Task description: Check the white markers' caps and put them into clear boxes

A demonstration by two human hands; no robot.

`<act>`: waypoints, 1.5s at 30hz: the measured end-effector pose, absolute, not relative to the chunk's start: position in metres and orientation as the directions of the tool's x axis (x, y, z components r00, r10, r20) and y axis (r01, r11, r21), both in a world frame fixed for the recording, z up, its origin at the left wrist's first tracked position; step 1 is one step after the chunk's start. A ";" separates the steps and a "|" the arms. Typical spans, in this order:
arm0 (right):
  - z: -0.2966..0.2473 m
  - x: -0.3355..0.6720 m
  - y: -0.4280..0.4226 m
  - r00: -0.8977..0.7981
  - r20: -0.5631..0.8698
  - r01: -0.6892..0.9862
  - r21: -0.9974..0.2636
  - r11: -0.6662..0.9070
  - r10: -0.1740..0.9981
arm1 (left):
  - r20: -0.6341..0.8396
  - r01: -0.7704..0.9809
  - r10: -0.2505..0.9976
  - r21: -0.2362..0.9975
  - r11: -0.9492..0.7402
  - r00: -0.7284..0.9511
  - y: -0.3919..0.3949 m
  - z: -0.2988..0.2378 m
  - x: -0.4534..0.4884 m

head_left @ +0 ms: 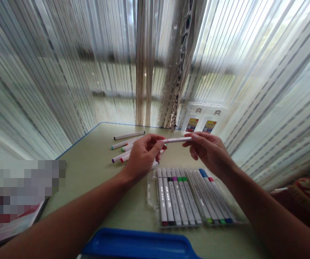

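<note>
Left hand (146,153) and right hand (208,147) both on one slim white marker (179,140), held up over the worktop (82,190), behind the far end of the marker case as seen; left grip pinched closed on its left end, thumb against fingers, right grip pinched on the other end between thumb and index finger, remaining fingers curled loose; marker lies near level, right end a touch higher, with a thin reddish line near left fingers. Loose markers on worktop beyond and beside left hand: white one with black ends (129,136) farthest back, teal-ended one (125,143), purple-ended one (119,158), others partly hidden by hand. Clear plastic marker case (152,190) lies in front of the hands, two sections of white and grey markers side by side, some with black, purple, green, blue or red upper ends. Blue tray (144,242) at near edge, cut off by frame. Clear packaging (199,110) with two yellow-topped labels stands at far edge, against striped string curtain (103,79); left side pixelated, cannot tell contents
</note>
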State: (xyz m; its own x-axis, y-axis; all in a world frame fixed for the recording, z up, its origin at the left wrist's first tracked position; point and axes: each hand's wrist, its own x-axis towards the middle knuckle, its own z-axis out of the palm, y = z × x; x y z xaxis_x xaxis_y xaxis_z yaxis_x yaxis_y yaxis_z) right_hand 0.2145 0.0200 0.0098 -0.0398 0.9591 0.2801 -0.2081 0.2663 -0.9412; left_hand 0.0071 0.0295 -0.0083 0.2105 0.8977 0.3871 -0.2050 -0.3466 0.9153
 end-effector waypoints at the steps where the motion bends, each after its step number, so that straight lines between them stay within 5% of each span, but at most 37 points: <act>1: 0.010 0.214 0.020 -0.041 0.283 -0.204 -0.941 0.269 0.958 | 0.388 -0.201 0.897 0.915 -0.349 0.210 0.029 -0.008 0.007; 18: 0.007 0.211 0.017 -0.151 0.279 -0.137 -0.956 0.259 0.948 | 0.367 -0.088 0.888 0.930 -0.357 0.277 0.026 -0.006 0.005; 36: 0.012 0.200 0.006 -0.219 0.254 0.130 -0.949 0.286 0.942 | 0.413 0.075 0.833 0.880 -0.470 0.369 0.014 -0.002 0.006; 45: 0.009 0.204 0.009 -0.187 0.284 0.145 -0.939 0.312 0.940 | 0.386 0.009 0.839 0.907 -0.422 0.384 0.017 -0.007 0.007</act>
